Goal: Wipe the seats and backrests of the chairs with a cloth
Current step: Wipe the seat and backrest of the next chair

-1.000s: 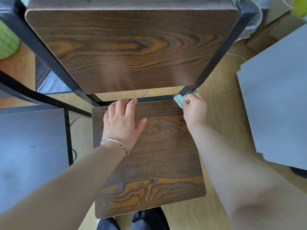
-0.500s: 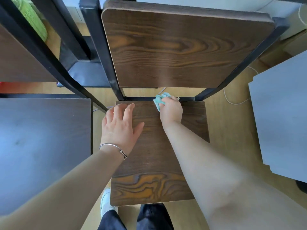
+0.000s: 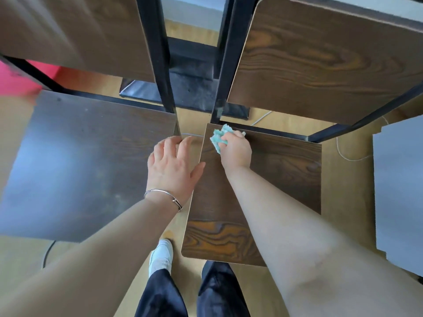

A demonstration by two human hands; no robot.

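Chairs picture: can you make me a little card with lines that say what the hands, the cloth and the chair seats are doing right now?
right hand: grips the bunched cloth
cloth: light green, pressed on the far left corner of the right chair seat
left hand: open, fingers spread, over the gap between the two seats
left chair seat: dark, no cloth on it
bracelet: silver, on the left wrist
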